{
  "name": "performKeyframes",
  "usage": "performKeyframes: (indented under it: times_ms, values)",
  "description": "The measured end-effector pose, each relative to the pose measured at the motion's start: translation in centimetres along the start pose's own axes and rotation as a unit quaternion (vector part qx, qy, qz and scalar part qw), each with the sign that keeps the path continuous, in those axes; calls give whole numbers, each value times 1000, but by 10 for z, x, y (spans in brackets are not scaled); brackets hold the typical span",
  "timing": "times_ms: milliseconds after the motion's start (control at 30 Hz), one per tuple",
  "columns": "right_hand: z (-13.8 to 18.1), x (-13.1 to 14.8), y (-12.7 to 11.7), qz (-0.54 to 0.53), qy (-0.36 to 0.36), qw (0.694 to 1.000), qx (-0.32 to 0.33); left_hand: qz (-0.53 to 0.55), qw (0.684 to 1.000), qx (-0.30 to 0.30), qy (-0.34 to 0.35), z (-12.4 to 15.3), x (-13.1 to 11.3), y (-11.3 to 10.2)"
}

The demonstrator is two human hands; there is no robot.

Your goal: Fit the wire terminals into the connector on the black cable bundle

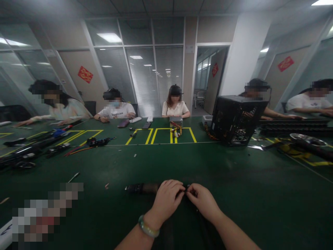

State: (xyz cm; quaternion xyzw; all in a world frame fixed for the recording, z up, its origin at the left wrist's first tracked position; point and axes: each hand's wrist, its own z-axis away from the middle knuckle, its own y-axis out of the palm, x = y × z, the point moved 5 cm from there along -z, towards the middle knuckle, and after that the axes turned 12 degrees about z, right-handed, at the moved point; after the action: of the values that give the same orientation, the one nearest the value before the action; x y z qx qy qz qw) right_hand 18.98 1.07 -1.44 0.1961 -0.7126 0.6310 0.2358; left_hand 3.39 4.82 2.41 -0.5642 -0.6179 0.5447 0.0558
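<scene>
A dark tube (135, 188) with a brownish middle and a small silver tip lies crosswise on the green table in front of me. My left hand (168, 198), with a green bangle at the wrist, is bent over its right part, thumb and fingers closed. Just beside it, my right hand (203, 198) pinches at the tube's right end. A small black part (186, 188) shows between the fingertips of both hands; its exact kind is hidden. Below the hands, a dark long shape is too dim to make out.
A black computer case (238, 119) stands at right, near a power supply (176, 121) with cables. Black parts and wires (96, 141) lie at left, a round metal ring (308, 139) at right. Several people sit opposite. A pixelated patch covers the near left, with a thin stick (74, 177) above.
</scene>
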Motion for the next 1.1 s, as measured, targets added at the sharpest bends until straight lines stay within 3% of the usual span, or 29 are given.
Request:
performKeyframes:
  times_ms: [467, 1100]
  values:
    - [6, 7, -5, 21, -31, 999, -27, -17, 999, -16, 24, 6, 1, 4]
    - [9, 7, -3, 15, -35, 999, -13, -29, 999, -18, 20, 8, -5, 0]
